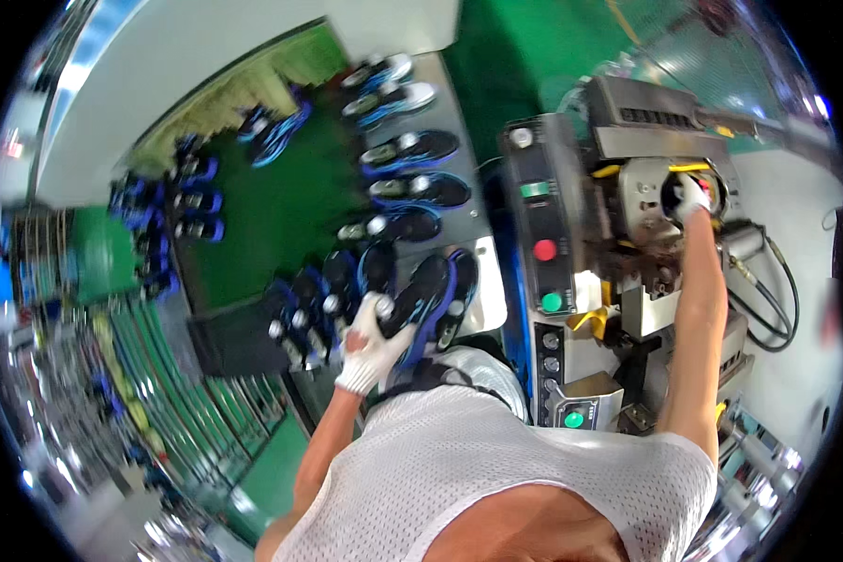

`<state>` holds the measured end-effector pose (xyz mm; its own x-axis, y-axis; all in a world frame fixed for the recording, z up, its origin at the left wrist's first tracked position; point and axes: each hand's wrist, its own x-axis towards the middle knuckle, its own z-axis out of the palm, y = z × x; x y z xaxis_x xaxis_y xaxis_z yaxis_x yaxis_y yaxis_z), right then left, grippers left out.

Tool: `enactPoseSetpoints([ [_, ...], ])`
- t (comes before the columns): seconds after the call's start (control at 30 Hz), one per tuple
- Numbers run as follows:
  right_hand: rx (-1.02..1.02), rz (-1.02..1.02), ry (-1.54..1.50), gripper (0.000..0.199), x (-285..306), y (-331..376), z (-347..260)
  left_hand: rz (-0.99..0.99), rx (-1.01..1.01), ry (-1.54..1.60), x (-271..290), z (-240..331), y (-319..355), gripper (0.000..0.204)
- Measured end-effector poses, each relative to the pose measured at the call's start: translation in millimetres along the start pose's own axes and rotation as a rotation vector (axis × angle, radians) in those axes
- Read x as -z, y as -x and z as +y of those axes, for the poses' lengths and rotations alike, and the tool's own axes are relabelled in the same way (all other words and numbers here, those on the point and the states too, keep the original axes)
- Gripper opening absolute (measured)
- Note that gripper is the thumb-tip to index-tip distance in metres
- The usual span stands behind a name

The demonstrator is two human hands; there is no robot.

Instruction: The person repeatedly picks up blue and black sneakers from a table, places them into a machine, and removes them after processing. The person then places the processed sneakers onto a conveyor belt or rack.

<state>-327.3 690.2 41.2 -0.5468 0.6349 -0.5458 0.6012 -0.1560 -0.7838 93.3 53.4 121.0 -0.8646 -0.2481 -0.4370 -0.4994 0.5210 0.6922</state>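
Observation:
My left hand point(373, 348) wears a white knit glove and is closed around the near end of a black shoe point(428, 288) with blue and purple trim, at the near edge of the table. Another dark shoe point(457, 300) stands close against its right side. My right arm is stretched out to the right, and the white-gloved right hand point(693, 199) is at a round opening in a metal machine point(642, 201). A yellow bar point(690, 168) runs just beyond that hand. Its fingers are small and partly hidden, so their grip is unclear.
More black-and-blue shoes stand along the grey table's point(454, 140) right side and front edge. Others sit around the green surface point(286, 220). A control panel point(545, 220) with red and green buttons stands between table and machine. A black hose point(785, 314) loops at right; metal racks point(206, 403) stand left.

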Motion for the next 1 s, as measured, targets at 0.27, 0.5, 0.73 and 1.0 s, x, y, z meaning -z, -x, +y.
enactPoseSetpoints([
  [0.27,0.965,-0.083,0.429,0.084,-38.9,347.7,86.1,0.157,0.041,0.197,-15.7,-50.9,27.3,0.067],
  [0.5,1.273,0.049,1.749,0.098,-38.8,372.0,294.3,0.398,0.137,0.270,18.1,-75.0,70.7,0.058],
  [0.73,1.248,-0.550,0.652,0.078,-58.5,448.9,311.4,0.558,0.241,0.206,65.0,-137.8,84.2,0.067],
  [1.0,0.598,-0.552,0.725,0.081,-203.3,569.4,452.0,0.339,0.018,0.060,114.5,-159.0,32.8,0.059],
])
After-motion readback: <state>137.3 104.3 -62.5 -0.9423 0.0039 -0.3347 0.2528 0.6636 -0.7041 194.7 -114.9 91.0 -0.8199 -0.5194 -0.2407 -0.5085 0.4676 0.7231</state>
